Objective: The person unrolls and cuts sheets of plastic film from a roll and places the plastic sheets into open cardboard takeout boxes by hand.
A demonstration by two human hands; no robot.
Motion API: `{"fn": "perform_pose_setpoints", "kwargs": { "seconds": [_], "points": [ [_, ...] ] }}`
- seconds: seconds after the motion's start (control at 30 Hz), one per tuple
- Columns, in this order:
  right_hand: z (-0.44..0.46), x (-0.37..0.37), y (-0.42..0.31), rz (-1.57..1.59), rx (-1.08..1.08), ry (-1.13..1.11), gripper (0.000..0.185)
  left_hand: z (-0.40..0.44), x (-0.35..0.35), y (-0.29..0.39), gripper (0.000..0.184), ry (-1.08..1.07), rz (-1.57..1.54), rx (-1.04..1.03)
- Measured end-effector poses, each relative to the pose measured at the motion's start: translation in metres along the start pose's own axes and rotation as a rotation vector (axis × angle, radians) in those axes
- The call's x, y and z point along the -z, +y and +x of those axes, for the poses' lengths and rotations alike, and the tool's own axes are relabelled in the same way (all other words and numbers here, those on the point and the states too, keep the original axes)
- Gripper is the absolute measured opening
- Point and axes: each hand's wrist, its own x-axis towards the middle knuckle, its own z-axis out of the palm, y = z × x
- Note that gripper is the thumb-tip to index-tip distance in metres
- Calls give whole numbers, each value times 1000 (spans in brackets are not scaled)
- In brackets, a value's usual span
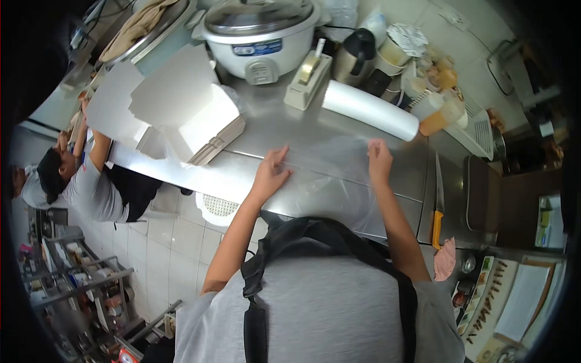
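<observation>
A thin clear plastic sheet (339,181) lies on the steel counter (260,130) in front of me; whether it is a bag or flat film I cannot tell. My right hand (380,162) pinches its right side with the fingers closed. My left hand (272,175) is at its left side, thumb and fingers apart, over the counter. Just beyond the hands rests a white roll (370,111) of plastic, set at a slant. A tape dispenser (307,78) stands to the left of the roll.
Stacked white cardboard boxes (209,124) lie at the left, below a rice cooker (260,42). A knife (438,206) with a yellow handle and a pink cloth (445,259) are at the right. Sauce bottles (440,118) stand at the back right. Another person (91,187) works at the far left.
</observation>
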Motion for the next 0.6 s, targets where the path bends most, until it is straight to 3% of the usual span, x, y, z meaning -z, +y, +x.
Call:
{"fn": "perform_pose_setpoints", "kwargs": {
  "seconds": [0.07, 0.17, 0.37, 0.6],
  "points": [
    [13, 5, -78, 213, -71, -109, 13, 8, 28, 20, 74, 115, -96, -28],
    [40, -15, -133, 226, 161, -96, 12, 12, 73, 39, 73, 305, -258, 31],
    [75, -99, -199, 341, 471, -164, 15, -2, 164, 48, 66, 593, -86, 70],
    [86, -224, -271, 480, 421, -361, 14, -6, 261, 28, 62, 797, 201, 90]
  ]
}}
